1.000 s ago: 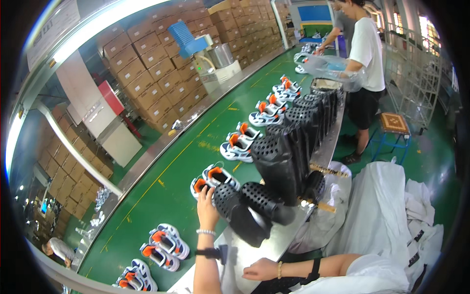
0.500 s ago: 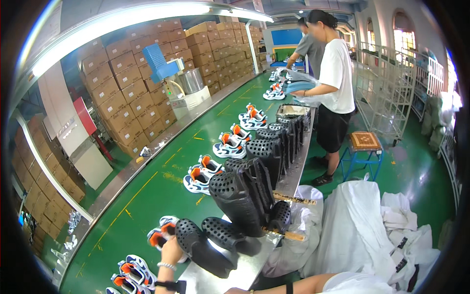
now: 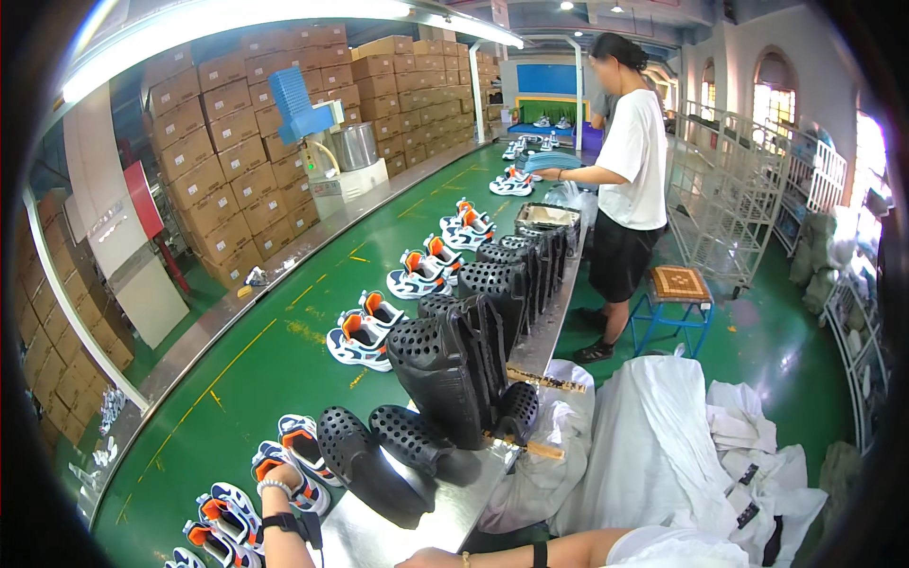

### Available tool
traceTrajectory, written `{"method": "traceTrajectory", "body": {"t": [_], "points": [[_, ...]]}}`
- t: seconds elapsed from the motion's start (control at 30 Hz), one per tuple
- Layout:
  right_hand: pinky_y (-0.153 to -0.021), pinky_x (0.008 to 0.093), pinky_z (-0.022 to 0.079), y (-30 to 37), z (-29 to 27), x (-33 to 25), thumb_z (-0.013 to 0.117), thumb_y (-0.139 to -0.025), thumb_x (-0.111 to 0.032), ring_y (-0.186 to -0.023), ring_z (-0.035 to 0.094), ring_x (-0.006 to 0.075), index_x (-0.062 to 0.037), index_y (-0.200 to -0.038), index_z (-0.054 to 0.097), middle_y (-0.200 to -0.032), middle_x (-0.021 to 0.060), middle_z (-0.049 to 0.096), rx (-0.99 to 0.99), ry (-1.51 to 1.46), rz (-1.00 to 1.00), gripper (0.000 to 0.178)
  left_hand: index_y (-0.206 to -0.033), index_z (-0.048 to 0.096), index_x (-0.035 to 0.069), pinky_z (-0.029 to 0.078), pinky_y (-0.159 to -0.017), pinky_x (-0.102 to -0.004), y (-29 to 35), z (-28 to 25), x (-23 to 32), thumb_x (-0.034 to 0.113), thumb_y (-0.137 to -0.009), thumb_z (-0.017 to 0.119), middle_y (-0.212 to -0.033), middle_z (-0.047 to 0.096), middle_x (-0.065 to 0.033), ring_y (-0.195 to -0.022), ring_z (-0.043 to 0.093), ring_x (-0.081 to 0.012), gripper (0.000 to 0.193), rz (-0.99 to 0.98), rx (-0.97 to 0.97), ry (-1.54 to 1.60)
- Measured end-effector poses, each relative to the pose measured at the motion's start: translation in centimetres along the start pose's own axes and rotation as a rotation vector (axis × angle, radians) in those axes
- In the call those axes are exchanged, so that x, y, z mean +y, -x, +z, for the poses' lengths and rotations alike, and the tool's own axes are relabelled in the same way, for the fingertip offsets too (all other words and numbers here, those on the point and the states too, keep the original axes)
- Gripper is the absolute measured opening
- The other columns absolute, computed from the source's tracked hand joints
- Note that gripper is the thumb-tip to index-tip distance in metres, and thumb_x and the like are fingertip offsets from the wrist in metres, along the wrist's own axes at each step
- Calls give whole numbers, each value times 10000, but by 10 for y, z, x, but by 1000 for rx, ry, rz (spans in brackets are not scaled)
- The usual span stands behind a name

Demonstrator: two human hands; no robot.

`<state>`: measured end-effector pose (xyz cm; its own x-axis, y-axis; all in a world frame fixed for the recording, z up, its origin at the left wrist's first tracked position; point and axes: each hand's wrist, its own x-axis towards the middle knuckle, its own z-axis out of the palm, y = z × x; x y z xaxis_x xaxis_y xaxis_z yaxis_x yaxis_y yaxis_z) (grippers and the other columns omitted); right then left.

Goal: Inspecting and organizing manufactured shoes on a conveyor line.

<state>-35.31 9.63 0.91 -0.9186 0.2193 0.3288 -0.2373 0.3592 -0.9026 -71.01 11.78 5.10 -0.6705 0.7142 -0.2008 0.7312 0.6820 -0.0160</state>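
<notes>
My left hand reaches down into the opening of a white and navy sneaker with orange lining; its fingers are hidden inside. The matching sneaker stands right beside it. My right hand shows only in part at the lower edge, by the metal tabletop, its fingers out of sight. Between the hands and the far end, black perforated moulds shaped like clogs lie on the metal top, and taller black ones stand upright behind them.
Sneaker pairs line the green conveyor belt. Stacked cartons rise at left. A co-worker holds a stack of blue sheets over the belt. A stool, white sacks and wire racks stand at right.
My left hand has moved left, and its fingers are now lower in the sneaker. My right hand has come a little further into view. The co-worker's blue stack has shifted toward the belt.
</notes>
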Motion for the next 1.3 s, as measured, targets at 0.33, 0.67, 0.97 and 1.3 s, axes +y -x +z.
{"method": "traceTrajectory", "body": {"t": [0.33, 0.67, 0.97, 1.3], "points": [[-518, 362, 392, -6, 4, 7, 563, -906, -312, -500, 483, 282, -99, -897, 635, -581, 126, 515, -140, 129, 146, 224, -1236, 549, 32, 486, -858, -379, 31, 9, 5, 164, -788, 509, -1141, 620, -181, -1028, 610, -309, 469, -79, 176, -122], [-505, 385, 398, -3, 11, 4, 586, -881, -312, -503, 530, 294, -104, -820, 644, -530, 100, 510, 0, 199, 40, 225, -855, 678, 75, 466, -758, -364, 5, 44, -45, 194, -734, 538, -904, 648, -168, -833, 621, -303, 220, 54, 240, -288], [-496, 353, 378, -14, 7, -23, 584, -895, -275, -464, 475, 235, -67, -858, 652, -522, 78, 493, 14, 41, 177, 221, -887, 684, 73, 470, -777, -361, 38, 31, -82, 195, -744, 527, -928, 654, -170, -855, 626, -300, 245, 11, 58, -189], [-473, 291, 407, -56, -179, -207, 666, -837, -246, -459, 532, 189, -73, -902, 649, -557, 56, 540, 305, 578, -278, 185, -922, 691, 71, 473, -799, -358, 13, 61, -91, 197, -756, 516, -955, 659, -172, -880, 632, -297, 273, 87, -8, -212]]}}
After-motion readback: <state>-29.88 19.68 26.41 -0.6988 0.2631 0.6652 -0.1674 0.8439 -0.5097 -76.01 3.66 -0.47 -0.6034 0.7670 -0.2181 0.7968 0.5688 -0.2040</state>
